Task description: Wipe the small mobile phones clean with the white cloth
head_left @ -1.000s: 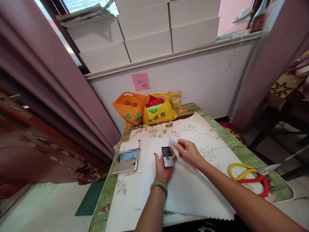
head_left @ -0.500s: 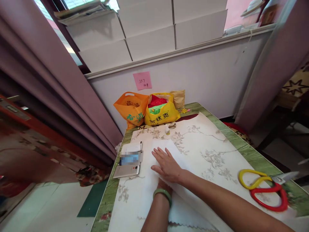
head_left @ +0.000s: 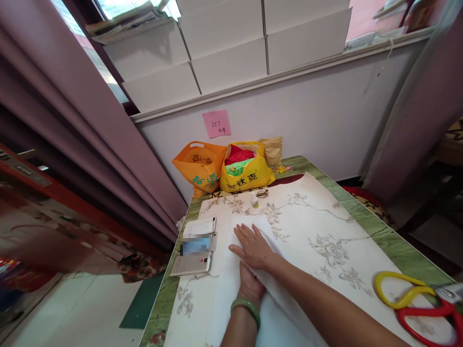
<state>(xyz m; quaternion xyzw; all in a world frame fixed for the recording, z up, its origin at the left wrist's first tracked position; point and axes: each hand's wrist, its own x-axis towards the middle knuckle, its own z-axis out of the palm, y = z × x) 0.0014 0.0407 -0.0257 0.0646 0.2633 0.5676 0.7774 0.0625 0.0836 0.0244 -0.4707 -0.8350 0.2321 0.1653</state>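
Observation:
A white sheet, which looks like folded cloth point(head_left: 226, 289), lies on the flower-patterned covering in front of me. My right hand point(head_left: 252, 246) rests flat on its upper part, fingers stretched and slightly spread. Just below, my left hand point(head_left: 251, 283), with a green bangle point(head_left: 246, 308) on the wrist, reaches in at the cloth's fold. Its fingers are hidden by the fold and my right hand. Large scissors with one yellow and one red handle point(head_left: 408, 301) lie at the right, apart from both hands.
Several phones point(head_left: 191, 265) lie along the left side. A small bottle point(head_left: 254, 200) stands toward the back. Behind it are an orange bag point(head_left: 200, 166), a filled yellow bag point(head_left: 246, 178) and a tan packet point(head_left: 272, 150). The green table edge point(head_left: 390, 243) runs along the right.
The camera view has shifted slightly, so the scissors sit nearer the right edge. More of my left hand shows below the right. My right hand still lies flat on the cloth.

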